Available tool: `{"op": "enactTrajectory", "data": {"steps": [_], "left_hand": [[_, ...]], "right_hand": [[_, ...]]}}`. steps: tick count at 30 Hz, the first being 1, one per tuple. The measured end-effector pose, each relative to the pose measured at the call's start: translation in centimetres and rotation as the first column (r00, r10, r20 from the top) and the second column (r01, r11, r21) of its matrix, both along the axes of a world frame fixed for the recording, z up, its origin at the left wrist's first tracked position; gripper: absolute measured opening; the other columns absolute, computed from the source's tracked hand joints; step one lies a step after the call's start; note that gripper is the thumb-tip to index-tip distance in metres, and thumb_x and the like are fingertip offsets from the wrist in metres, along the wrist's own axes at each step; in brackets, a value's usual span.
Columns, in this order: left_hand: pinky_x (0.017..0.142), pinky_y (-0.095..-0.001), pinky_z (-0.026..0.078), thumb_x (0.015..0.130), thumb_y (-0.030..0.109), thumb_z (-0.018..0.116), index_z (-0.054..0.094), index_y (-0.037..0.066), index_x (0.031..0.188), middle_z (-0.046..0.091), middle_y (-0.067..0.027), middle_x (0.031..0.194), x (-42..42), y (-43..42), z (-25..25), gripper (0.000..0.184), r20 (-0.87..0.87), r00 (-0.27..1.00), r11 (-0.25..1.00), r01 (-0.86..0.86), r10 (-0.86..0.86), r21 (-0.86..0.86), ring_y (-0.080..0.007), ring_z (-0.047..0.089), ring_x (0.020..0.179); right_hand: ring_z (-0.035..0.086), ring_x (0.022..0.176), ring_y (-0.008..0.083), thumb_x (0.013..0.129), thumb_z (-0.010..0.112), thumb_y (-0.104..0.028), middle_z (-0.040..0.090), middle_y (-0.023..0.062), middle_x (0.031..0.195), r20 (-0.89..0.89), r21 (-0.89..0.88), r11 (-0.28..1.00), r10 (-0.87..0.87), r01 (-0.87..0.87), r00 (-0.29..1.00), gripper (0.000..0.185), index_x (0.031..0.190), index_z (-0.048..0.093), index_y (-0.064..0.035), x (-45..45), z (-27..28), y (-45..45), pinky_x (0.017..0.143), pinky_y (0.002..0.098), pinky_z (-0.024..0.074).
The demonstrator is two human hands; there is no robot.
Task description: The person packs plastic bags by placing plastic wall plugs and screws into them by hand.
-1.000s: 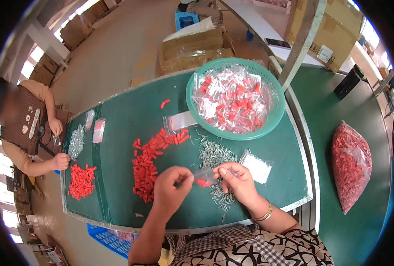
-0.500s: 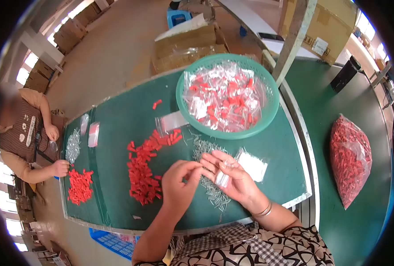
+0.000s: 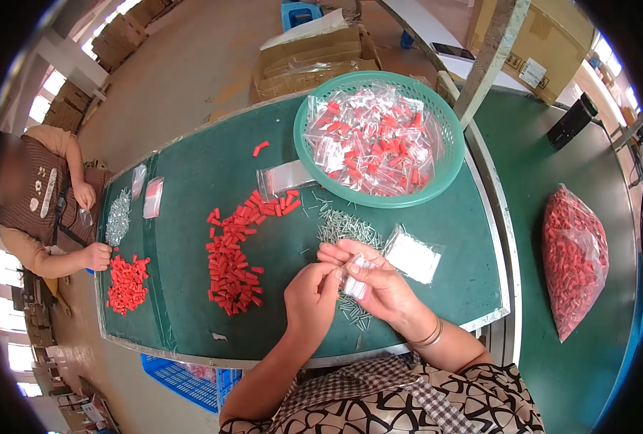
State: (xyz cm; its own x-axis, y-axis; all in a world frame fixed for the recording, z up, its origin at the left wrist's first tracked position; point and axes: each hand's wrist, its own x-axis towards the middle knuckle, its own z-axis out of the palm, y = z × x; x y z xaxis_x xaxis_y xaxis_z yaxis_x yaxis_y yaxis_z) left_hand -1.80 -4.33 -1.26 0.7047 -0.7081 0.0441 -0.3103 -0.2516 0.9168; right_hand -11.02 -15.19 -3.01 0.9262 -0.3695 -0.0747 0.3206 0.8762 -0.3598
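Note:
In my right hand (image 3: 388,289) is a small bundle of clear plastic bags (image 3: 354,285), pressed between thumb and fingers. My left hand (image 3: 312,295) has its thumb and forefinger pinched at the left edge of the bags, touching my right fingertips. Below and beyond both hands lies a pile of small metal screws (image 3: 347,230), partly hidden by them. Left of my left hand spreads a heap of red plastic plugs (image 3: 232,267). A flat stack of clear bags (image 3: 414,257) rests to the right of the screws.
A green basket (image 3: 305,163) full of filled bags stands at the back. More bags (image 3: 289,178) lie beside it. A large sack of red plugs (image 3: 573,260) sits on the right-hand table. Across at left, a co-worker (image 3: 43,195) sits by red plugs (image 3: 127,283) and screws (image 3: 118,218).
My left hand has moved right and closed in on the bags at my right fingers. The whole view has shifted slightly.

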Motion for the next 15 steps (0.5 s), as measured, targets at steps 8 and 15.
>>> {"op": "enactTrajectory", "data": {"steps": [8,15], "left_hand": [[0.049,-0.0238,0.042,0.096,0.01,0.053,0.056,0.001,0.09,0.055,-0.0026,0.071,0.9,0.9,0.1,0.012,0.004,0.993,0.991,-0.119,0.119,-0.06,-0.0077,0.051,0.054],[0.052,-0.0223,0.042,0.098,0.013,0.051,0.056,0.002,0.091,0.054,-0.0021,0.072,1.9,2.2,0.6,0.014,-0.381,0.92,0.974,-0.164,0.093,-0.159,-0.0074,0.049,0.056]], "right_hand": [[0.057,0.112,0.0266,0.092,0.057,-0.001,0.058,0.0179,0.125,-0.105,0.07,0.997,-0.01,0.017,0.994,0.036,0.128,0.054,-0.0029,-0.1,0.3,-0.2,0.095,0.0417,0.0478],[0.036,0.05,0.0025,0.094,0.06,-0.01,0.064,0.0026,0.094,-0.362,-0.298,0.954,-0.124,0.011,0.924,0.03,0.123,0.058,-0.0047,-0.6,0.5,0.0,0.044,0.0184,0.0294]]}}
